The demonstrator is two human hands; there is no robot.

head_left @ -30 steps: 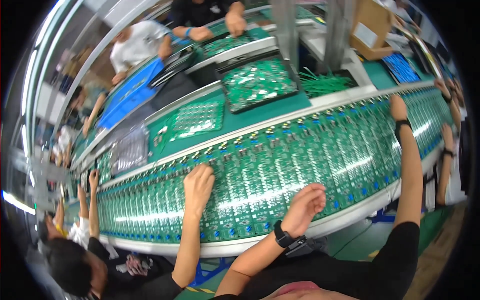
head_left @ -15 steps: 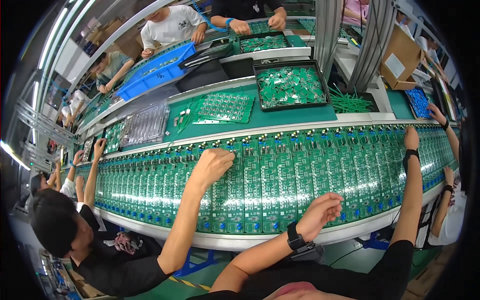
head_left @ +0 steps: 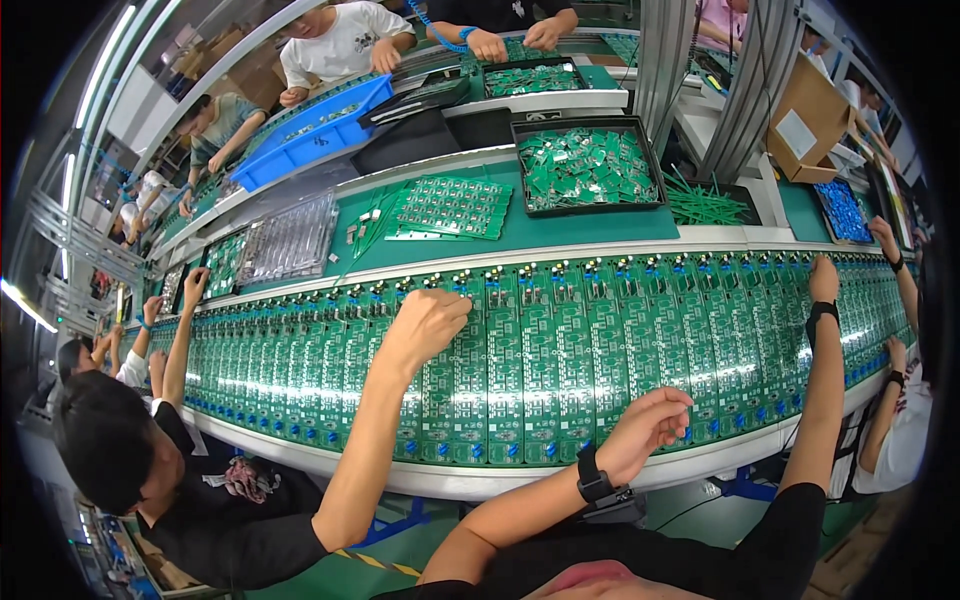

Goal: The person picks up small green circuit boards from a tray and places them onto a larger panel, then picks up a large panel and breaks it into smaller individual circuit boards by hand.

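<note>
A long row of green circuit boards, with small blue and dark parts along their edges, lies side by side on the line. My left hand, wearing a black watch, hovers over the near ends of the boards, its fingers loosely bent and apart, holding nothing visible. Farther right, my right hand, with a black wristband, reaches to the far edge of the row. Its fingers are pressed together at the small parts there; what they hold, if anything, is hidden.
A co-worker's hand reaches across the boards from the left. Behind the row are a black tray of small green boards, a panel of small boards, clear plastic trays, a blue bin and a tray of blue parts.
My hands stay in nearly the same places. The view has shifted slightly. In the background, the person in the striped top has moved an arm.
</note>
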